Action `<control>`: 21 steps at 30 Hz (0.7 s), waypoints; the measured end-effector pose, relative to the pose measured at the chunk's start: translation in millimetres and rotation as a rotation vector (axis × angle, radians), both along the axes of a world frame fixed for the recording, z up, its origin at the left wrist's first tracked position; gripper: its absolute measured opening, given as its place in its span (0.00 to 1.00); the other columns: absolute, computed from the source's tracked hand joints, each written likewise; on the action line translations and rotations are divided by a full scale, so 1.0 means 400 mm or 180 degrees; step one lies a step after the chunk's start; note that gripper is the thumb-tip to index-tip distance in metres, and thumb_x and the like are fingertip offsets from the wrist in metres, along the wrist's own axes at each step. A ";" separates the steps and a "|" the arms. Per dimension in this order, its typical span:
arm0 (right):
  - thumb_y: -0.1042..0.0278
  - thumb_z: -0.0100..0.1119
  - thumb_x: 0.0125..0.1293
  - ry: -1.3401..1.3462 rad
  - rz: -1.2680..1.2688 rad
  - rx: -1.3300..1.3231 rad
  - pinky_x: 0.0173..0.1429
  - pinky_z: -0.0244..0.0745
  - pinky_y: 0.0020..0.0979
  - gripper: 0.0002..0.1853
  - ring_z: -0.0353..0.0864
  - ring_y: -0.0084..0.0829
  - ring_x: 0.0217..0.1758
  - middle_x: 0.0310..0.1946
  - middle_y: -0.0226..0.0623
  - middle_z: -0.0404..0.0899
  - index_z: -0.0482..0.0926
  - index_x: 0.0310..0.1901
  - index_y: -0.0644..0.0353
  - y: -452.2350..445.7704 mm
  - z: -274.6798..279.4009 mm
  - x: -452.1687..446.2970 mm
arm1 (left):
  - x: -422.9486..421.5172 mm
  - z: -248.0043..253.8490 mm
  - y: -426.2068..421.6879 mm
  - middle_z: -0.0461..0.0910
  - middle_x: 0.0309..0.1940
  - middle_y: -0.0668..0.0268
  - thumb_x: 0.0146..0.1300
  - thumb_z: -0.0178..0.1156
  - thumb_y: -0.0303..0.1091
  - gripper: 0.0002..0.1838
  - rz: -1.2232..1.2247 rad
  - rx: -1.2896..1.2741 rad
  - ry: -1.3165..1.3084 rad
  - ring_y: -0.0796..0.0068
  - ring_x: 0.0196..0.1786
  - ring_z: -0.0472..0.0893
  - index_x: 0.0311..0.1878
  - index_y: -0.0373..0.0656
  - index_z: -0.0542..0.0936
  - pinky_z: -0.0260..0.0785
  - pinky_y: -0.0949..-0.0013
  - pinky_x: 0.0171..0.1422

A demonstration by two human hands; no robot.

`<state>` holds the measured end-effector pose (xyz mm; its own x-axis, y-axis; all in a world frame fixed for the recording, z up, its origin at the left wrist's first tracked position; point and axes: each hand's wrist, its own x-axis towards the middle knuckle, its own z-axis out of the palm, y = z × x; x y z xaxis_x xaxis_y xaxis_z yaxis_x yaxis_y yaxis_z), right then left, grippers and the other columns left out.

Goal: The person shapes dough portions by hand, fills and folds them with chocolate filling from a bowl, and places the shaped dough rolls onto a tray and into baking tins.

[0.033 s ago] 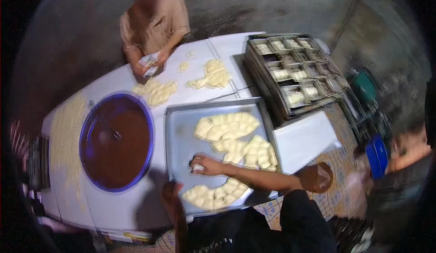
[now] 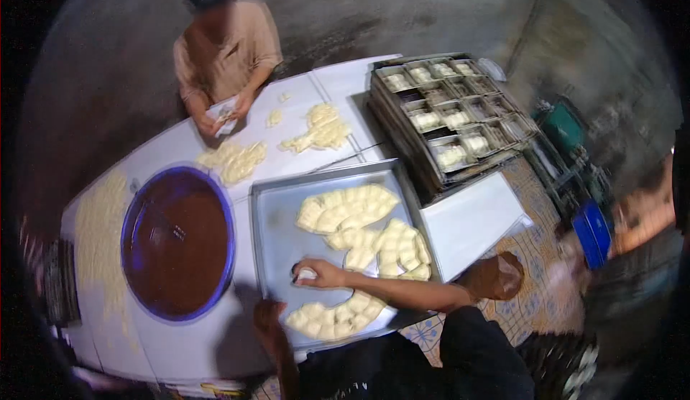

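Observation:
My right hand [image 2: 323, 273] is over the left part of a metal tray [image 2: 277, 227], its fingers closed on a small white lump [image 2: 307, 274]. Rows of pale dough pieces [image 2: 348, 207] lie in the tray behind and beside that hand. Another curved row of dough pieces [image 2: 336, 319] sits in front of my right forearm. My left hand [image 2: 269, 315] is at the tray's near left edge, dark and blurred, so its fingers cannot be made out.
A blue-rimmed basin [image 2: 230, 256] of brown contents stands left of the tray. Flattened dough [image 2: 320, 128] lies on the white table [image 2: 162, 350]. Across it, a person [image 2: 230, 55] handles a white item. Baking tins [image 2: 453, 123] with dough stand at the back right.
The whole view has shifted, so the table and tins appear farther left. My right hand stays over the same part of the tray with the white lump.

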<state>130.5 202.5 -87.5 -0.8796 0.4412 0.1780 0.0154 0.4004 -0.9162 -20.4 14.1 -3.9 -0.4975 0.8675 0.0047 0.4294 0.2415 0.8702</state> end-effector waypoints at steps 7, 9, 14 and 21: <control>0.58 0.57 0.70 0.0679 -0.0942 -0.3348 0.50 0.74 0.23 0.25 0.78 0.22 0.51 0.52 0.36 0.77 0.67 0.64 0.58 -0.057 0.333 0.344 | 0.186 0.001 0.050 0.73 0.33 0.63 0.63 0.48 0.33 0.10 0.0599 0.1183 -0.1302 0.71 0.35 0.71 0.37 0.34 0.73 0.67 0.66 0.43; 0.58 0.60 0.68 0.0490 -0.1580 -0.2188 0.55 0.73 0.26 0.24 0.77 0.25 0.53 0.54 0.38 0.77 0.70 0.62 0.59 -0.005 0.409 0.452 | 0.196 -0.018 0.066 0.71 0.37 0.62 0.64 0.47 0.36 0.13 0.0535 0.1135 -0.1252 0.69 0.39 0.69 0.41 0.34 0.72 0.65 0.64 0.47; 0.69 0.69 0.59 0.0416 -0.3062 -0.0094 0.50 0.76 0.27 0.30 0.76 0.27 0.51 0.53 0.33 0.73 0.69 0.62 0.59 0.196 0.663 0.787 | 0.223 -0.046 0.096 0.67 0.47 0.58 0.67 0.42 0.43 0.19 0.0437 0.1076 -0.1105 0.66 0.49 0.64 0.50 0.36 0.67 0.59 0.61 0.56; 0.51 0.73 0.53 0.0019 -0.4387 0.2262 0.58 0.72 0.38 0.30 0.75 0.44 0.57 0.52 0.48 0.74 0.77 0.53 0.59 0.563 0.717 1.174 | 0.278 -0.129 0.112 0.62 0.60 0.53 0.71 0.36 0.54 0.29 0.0528 0.0951 -0.0855 0.61 0.63 0.58 0.62 0.37 0.62 0.50 0.56 0.68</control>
<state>600.1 427.5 199.4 0.1237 0.7068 0.6965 0.7220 0.4174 -0.5518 90.8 58.8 -55.4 -0.6478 0.7559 0.0948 0.1549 0.0089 0.9879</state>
